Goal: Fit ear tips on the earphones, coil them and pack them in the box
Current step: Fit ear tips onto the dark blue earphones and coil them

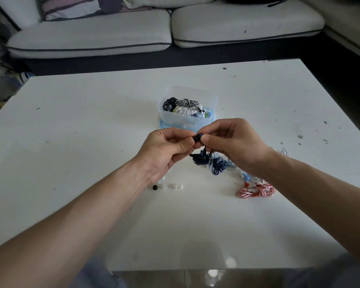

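pinching a small dark earbud (197, 138) from both sides, the left hand (166, 146) and the right hand (231, 142) meet above the white surface (92, 121), just in front of the box (181, 121).

left grip: thumb and forefinger clamped on the earbud, other fingers curled into the palm. right grip: thumb and fingertips clamped on the same earbud from the opposite side. the fingers cover most of it, so whether an ear tip is seated cannot be told.

the dark blue cable (210, 163) of this earphone hangs from the pinch point to a loose bundle lying on the surface, partly under the right hand.

the box is translucent plastic, open at the top, standing on a light blue lid (164, 126) near the middle of the surface. it holds several coiled earphones (185, 106), black, white and striped.

loose items on the surface: one black ear tip (155, 187) close beside the left wrist, and white ear tips (176, 186) just to its right. a red-and-white striped earphone bundle (257, 190) lies beside the right forearm, with a light blue earphone (246, 177) touching or overlapping it on the far side. white cable loops (284, 151) show beyond the right wrist.

the surface carries scattered dark marks. a pale sofa (92, 36) stands beyond its far edge.
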A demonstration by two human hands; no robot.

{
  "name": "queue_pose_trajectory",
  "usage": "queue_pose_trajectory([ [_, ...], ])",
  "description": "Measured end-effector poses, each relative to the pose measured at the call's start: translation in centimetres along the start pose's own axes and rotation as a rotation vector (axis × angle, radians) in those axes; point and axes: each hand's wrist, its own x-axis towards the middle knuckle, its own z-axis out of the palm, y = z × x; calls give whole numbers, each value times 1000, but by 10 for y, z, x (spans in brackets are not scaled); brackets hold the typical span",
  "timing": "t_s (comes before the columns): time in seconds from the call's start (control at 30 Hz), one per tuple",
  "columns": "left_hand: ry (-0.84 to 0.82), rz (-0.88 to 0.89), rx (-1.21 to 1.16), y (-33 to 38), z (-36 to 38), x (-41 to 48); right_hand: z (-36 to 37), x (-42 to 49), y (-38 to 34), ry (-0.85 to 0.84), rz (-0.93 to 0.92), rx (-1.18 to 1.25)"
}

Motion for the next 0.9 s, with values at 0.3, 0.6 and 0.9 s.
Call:
queue_pose_trajectory([
  [0.3, 22, -16, -19, -1, 1, 0, 0, -1, -4, 44, -17, -172],
  [0.6, 19, -36, -43, -5, 2, 1, 5, -6, -1, 117, -44, -236],
  [0.9, 0, -11, -16, -3, 2, -1, 2, -3, 5, 68, 62, -41],
])
